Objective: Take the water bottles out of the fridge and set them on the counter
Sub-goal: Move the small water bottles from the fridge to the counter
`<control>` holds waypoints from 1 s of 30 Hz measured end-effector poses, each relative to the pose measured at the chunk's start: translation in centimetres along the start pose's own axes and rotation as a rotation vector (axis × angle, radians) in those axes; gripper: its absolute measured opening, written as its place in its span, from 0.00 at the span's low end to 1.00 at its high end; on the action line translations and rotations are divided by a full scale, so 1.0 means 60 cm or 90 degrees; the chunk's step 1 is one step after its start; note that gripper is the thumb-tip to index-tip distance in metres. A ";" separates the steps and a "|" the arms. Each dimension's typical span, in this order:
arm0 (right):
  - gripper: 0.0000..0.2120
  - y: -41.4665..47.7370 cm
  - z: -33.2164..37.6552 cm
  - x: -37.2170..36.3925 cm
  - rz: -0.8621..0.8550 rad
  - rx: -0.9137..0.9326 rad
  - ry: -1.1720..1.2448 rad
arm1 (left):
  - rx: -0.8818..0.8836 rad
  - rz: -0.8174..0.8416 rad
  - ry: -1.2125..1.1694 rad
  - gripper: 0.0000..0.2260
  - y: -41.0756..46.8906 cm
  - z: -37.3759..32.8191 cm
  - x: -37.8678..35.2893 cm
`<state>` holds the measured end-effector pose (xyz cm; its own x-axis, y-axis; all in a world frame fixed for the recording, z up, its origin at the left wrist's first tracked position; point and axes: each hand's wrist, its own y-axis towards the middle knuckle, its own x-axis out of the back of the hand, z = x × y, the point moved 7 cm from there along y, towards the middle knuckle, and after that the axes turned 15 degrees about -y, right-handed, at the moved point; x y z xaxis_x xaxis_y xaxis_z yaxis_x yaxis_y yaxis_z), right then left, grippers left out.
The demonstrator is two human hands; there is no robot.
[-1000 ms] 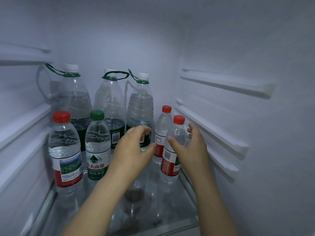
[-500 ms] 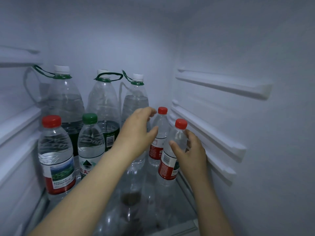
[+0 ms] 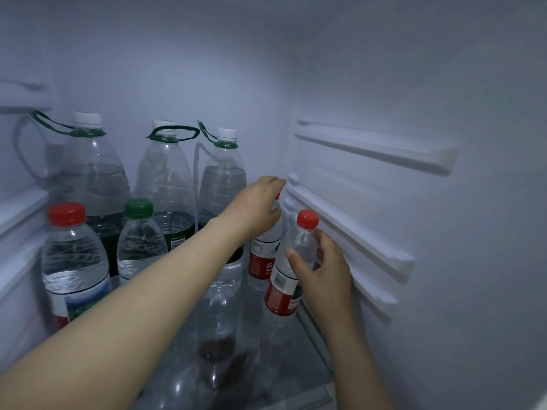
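Inside the fridge, my right hand (image 3: 321,272) grips the front small red-capped bottle (image 3: 282,291), which stands near the right wall. My left hand (image 3: 256,207) curls over the neck of the rear small red-capped bottle (image 3: 262,258), hiding most of its cap. At the left front stand a red-capped bottle (image 3: 74,261) and a green-capped bottle (image 3: 139,238). Three large bottles with green carry loops stand at the back: left (image 3: 94,173), middle (image 3: 164,179) and right (image 3: 222,179).
The bottles stand on a glass shelf (image 3: 281,359). White shelf rails (image 3: 355,232) jut from the right wall close to my right hand. More rails (image 3: 20,208) run along the left wall. The back wall lies just behind the large bottles.
My left hand has reached further back and right, closing over the rear small bottle's top. My right hand has wrapped round the front small bottle. The view has moved closer in.
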<state>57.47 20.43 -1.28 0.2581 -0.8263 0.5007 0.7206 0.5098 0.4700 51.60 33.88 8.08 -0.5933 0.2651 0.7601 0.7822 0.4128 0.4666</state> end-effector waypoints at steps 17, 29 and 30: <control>0.27 -0.013 -0.003 0.018 -0.026 0.007 0.002 | -0.003 -0.050 0.086 0.18 0.001 0.011 -0.021; 0.25 -0.028 0.009 0.029 -0.034 0.012 0.001 | 0.089 -0.097 -0.239 0.20 -0.030 0.047 -0.035; 0.25 -0.029 0.010 0.030 -0.037 0.013 0.002 | 0.103 -0.092 -0.253 0.20 -0.032 0.050 -0.039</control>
<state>56.32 18.22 -0.77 0.2180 -0.8556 0.4695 0.7217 0.4652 0.5126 50.93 35.08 4.06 -0.7456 0.4960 0.4450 0.6652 0.5927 0.4541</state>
